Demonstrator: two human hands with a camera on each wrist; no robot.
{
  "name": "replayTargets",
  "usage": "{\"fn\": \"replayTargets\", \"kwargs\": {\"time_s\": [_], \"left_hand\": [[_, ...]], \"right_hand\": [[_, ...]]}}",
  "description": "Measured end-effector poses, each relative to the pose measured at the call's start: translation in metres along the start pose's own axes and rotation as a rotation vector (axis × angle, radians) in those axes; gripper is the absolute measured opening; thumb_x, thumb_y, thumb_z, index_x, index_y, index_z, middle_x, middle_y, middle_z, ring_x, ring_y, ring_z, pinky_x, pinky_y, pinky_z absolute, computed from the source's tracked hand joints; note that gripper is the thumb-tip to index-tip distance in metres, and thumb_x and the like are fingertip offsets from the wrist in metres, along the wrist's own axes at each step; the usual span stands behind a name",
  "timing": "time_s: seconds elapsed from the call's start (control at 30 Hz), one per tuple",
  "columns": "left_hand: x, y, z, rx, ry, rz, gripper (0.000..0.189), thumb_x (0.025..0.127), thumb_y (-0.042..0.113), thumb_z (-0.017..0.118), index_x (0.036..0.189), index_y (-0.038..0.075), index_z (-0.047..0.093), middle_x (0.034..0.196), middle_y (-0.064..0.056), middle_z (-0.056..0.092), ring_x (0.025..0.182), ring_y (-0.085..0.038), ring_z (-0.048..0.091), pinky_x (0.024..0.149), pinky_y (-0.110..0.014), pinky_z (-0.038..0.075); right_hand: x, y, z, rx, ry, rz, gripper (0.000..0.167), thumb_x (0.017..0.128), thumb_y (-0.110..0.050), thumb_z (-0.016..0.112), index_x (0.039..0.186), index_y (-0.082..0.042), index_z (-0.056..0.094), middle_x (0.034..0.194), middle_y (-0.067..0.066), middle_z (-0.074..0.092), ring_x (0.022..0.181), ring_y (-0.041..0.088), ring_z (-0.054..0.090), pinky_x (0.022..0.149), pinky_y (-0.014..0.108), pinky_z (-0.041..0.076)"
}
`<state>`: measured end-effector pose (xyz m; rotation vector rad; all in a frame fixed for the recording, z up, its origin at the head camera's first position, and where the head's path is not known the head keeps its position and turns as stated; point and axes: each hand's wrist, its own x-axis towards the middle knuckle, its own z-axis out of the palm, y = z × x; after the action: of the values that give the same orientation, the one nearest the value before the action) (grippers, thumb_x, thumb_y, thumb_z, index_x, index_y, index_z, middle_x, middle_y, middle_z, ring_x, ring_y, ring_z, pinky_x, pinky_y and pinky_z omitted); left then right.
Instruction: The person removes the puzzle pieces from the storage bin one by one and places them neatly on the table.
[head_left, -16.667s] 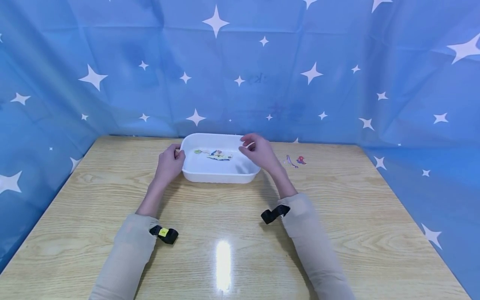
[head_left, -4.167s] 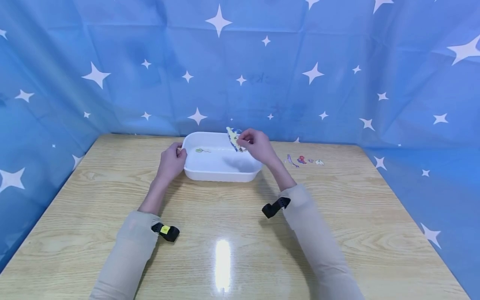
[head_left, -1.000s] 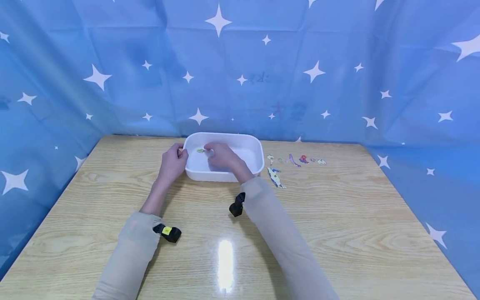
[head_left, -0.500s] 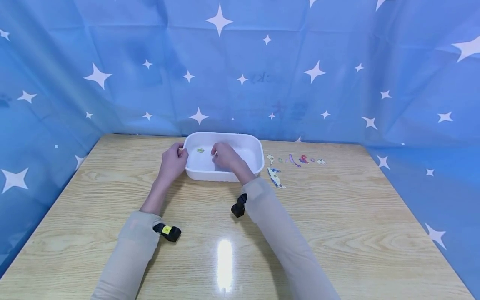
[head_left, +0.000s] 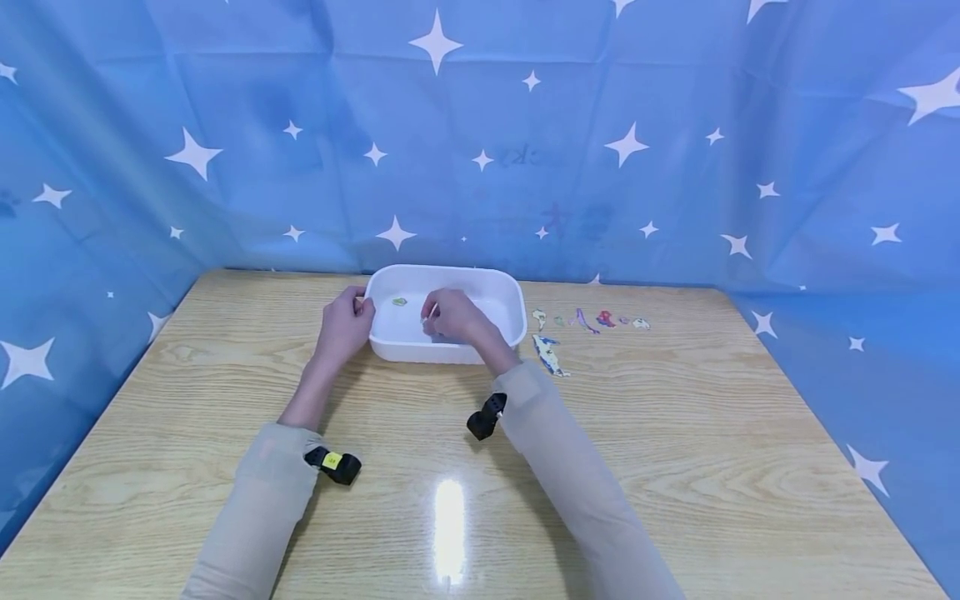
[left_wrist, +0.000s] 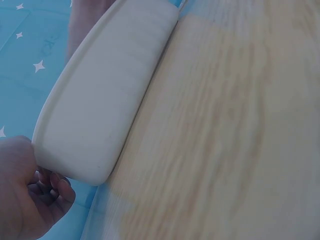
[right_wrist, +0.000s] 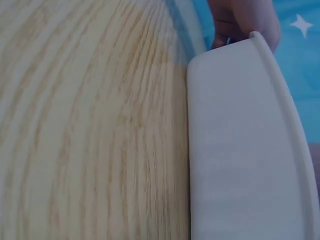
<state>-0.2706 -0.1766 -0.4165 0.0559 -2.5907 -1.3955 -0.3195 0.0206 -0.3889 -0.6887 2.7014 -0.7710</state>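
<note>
My left hand grips the left end of a white plastic basin, thumb at the rim. The left wrist view shows its fingers curled against the outside of the end wall. Inside the basin, my right hand pinches a small thin pale piece between thumb and fingertips; its exact kind is too small to tell. A little green flat cutout lies on the basin floor to the left of that hand. In the right wrist view the basin wall hides the right fingers.
Right of the basin, several small flat cutouts lie in a row, among them a purple one and a red one. A larger blue-and-cream cutout lies nearer. Behind the wooden table hangs a blue starred cloth.
Over the earlier frames, cutouts left the basin and joined the row on the table. In the last second my right hand drew back slightly from the green cutout, pinching a pale piece. The left hand stays put.
</note>
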Motion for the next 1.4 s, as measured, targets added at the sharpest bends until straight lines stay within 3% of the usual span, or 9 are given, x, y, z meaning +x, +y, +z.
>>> {"fn": "replayTargets", "kwargs": {"time_s": [0.27, 0.5, 0.77, 0.9, 1.1, 1.4], "left_hand": [[0.0, 0.002, 0.0, 0.002, -0.003, 0.011, 0.041, 0.104, 0.015, 0.045, 0.137, -0.009, 0.052, 0.082, -0.011, 0.051, 0.07, -0.022, 0.048, 0.061, -0.032, 0.041], [0.001, 0.0, -0.001, 0.013, 0.001, 0.012, 0.041, 0.104, 0.014, 0.045, 0.137, -0.009, 0.052, 0.082, -0.011, 0.05, 0.07, -0.023, 0.048, 0.061, -0.032, 0.042], [0.001, 0.0, -0.001, 0.008, -0.003, -0.003, 0.041, 0.104, 0.015, 0.045, 0.138, -0.008, 0.052, 0.082, -0.011, 0.049, 0.07, -0.022, 0.047, 0.06, -0.031, 0.041], [0.0, 0.0, -0.001, 0.009, -0.004, -0.002, 0.041, 0.104, 0.015, 0.044, 0.138, -0.008, 0.052, 0.081, -0.01, 0.049, 0.069, -0.021, 0.047, 0.06, -0.031, 0.04], [0.001, -0.002, 0.0, 0.004, -0.003, 0.006, 0.041, 0.104, 0.015, 0.045, 0.137, -0.009, 0.053, 0.08, -0.01, 0.048, 0.068, -0.022, 0.047, 0.06, -0.031, 0.04], [0.001, -0.002, -0.001, -0.001, -0.012, 0.002, 0.041, 0.105, 0.015, 0.044, 0.138, -0.009, 0.051, 0.083, -0.011, 0.05, 0.07, -0.022, 0.048, 0.062, -0.033, 0.042]], "right_hand": [[-0.016, -0.002, -0.011, 0.22, 0.105, -0.04, 0.01, 0.102, -0.011, 0.06, 0.102, -0.003, 0.066, 0.084, 0.009, 0.069, 0.073, 0.017, 0.068, 0.07, 0.027, 0.053], [-0.03, 0.008, -0.019, 0.22, 0.155, -0.131, 0.015, 0.1, -0.015, 0.064, 0.104, -0.004, 0.073, 0.093, 0.006, 0.074, 0.084, 0.013, 0.071, 0.08, 0.028, 0.054], [-0.05, 0.023, -0.029, 0.232, 0.264, -0.191, 0.015, 0.098, -0.014, 0.068, 0.105, -0.004, 0.076, 0.098, 0.006, 0.074, 0.094, 0.018, 0.07, 0.085, 0.031, 0.054], [-0.062, 0.029, -0.037, 0.248, 0.302, -0.181, 0.015, 0.096, -0.012, 0.07, 0.106, -0.004, 0.076, 0.101, 0.007, 0.073, 0.096, 0.02, 0.07, 0.087, 0.032, 0.054], [-0.084, 0.045, -0.051, 0.385, 0.29, -0.155, 0.022, 0.095, -0.009, 0.071, 0.116, -0.002, 0.071, 0.11, 0.01, 0.071, 0.106, 0.023, 0.069, 0.09, 0.036, 0.055], [-0.115, 0.085, -0.069, 0.389, 0.29, -0.056, 0.031, 0.092, -0.004, 0.072, 0.123, 0.0, 0.067, 0.12, 0.014, 0.067, 0.112, 0.029, 0.067, 0.088, 0.036, 0.056]]}}
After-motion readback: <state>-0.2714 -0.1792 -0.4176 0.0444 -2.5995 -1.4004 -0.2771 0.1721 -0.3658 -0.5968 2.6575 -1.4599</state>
